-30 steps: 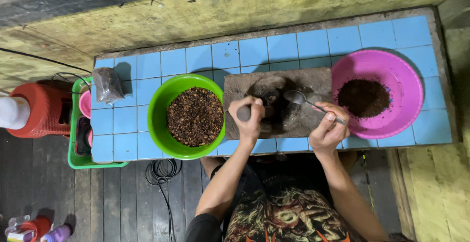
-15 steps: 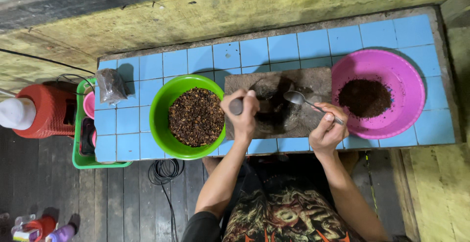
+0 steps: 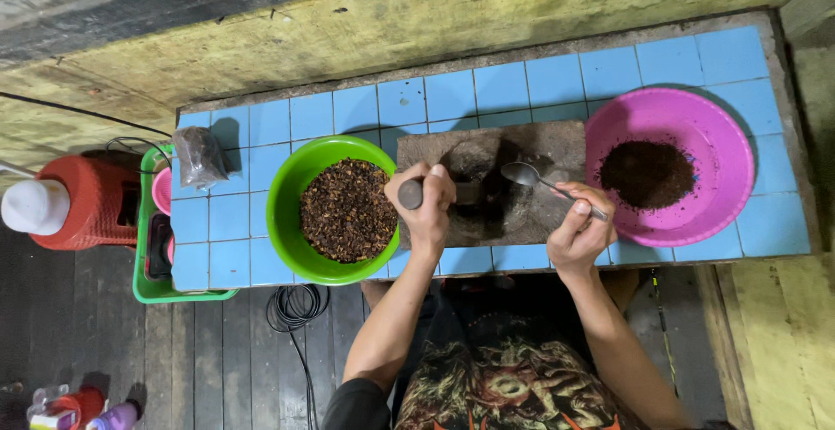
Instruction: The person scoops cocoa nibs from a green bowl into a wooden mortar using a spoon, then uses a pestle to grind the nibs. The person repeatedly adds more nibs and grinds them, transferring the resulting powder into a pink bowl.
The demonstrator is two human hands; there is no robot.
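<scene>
Far left, off the surface: red container (image 3: 87,200) with white cap, then green basket (image 3: 150,265). On the blue-tiled surface (image 3: 235,221): small clear plastic bag (image 3: 200,156) of dark contents, near the back corner; green bowl (image 3: 335,210) of coarse brown bits; stone slab (image 3: 522,195). Left hand (image 3: 426,204), fingers wrapped tight around a stone roller (image 3: 465,193) lying across the slab. Right hand (image 3: 578,230), fingers pinching a metal spoon (image 3: 544,182), bowl end over the slab. Pink bowl (image 3: 696,169) of dark ground powder, far right.
</scene>
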